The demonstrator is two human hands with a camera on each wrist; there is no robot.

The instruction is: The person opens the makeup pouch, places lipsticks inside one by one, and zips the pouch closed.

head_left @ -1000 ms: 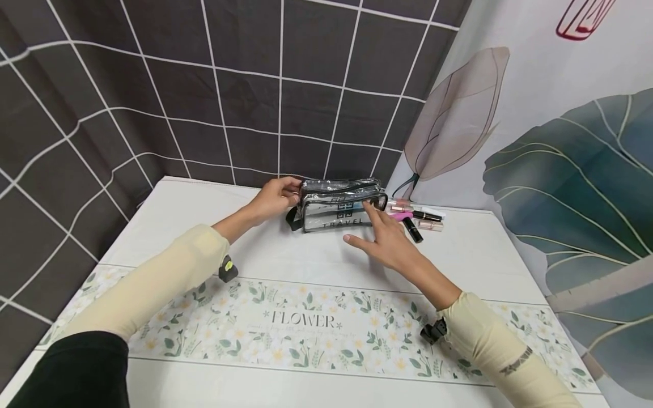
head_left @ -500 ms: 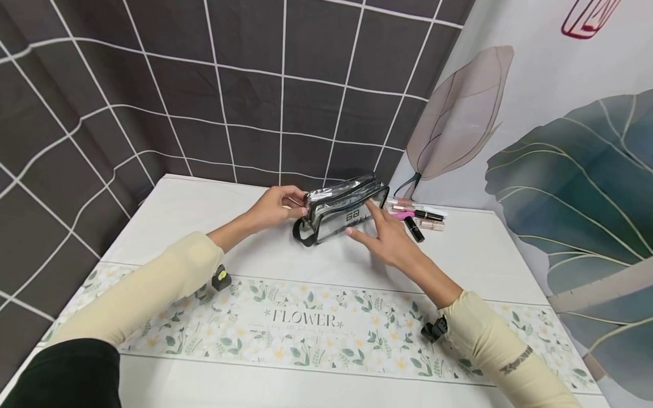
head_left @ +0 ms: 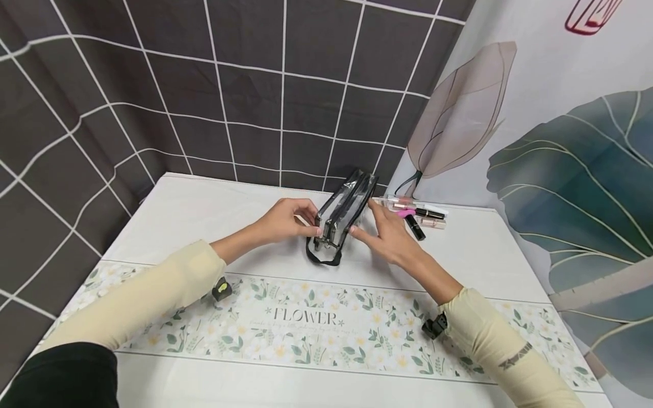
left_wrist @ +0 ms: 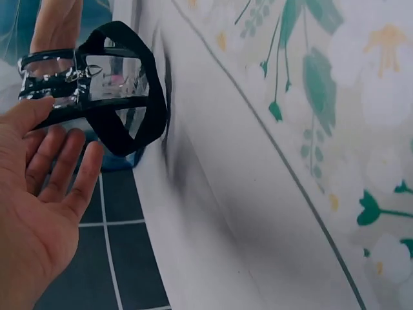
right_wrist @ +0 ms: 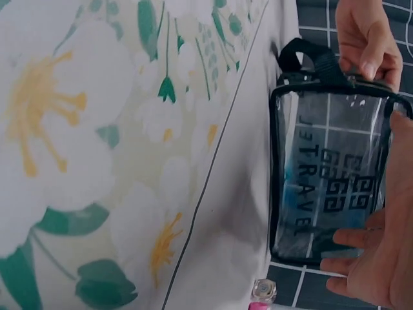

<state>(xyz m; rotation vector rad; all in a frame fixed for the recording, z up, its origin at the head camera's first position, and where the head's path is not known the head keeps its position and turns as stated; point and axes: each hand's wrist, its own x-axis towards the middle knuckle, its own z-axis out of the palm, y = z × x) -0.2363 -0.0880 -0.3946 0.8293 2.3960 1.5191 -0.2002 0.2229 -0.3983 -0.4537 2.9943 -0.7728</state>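
Observation:
A clear pouch with black edging (head_left: 347,207) lies at a slant on the table, its black strap (head_left: 325,262) toward the person. My left hand (head_left: 287,221) pinches its near left end, thumb over the edge; the left wrist view shows this hand (left_wrist: 48,200) beside the zip end and strap loop (left_wrist: 155,90). My right hand (head_left: 397,237) has its fingers spread along the pouch's right side. In the right wrist view the lettered face of the pouch (right_wrist: 322,181) stands before the right hand (right_wrist: 381,245), whose fingers are nearly straight. Small shapes behind the clear plastic are unclear.
Several small cosmetic tubes, among them a black one (head_left: 414,227) and a pink item (head_left: 405,213), lie right of the pouch, close to the right hand. A dark checked curtain (head_left: 245,102) hangs behind the white table (head_left: 204,198), which has a floral band.
The pouch has turned from lying sideways to a slant, its strap end swinging toward the person. My left hand has moved right and nearer with that end; my right hand has barely moved.

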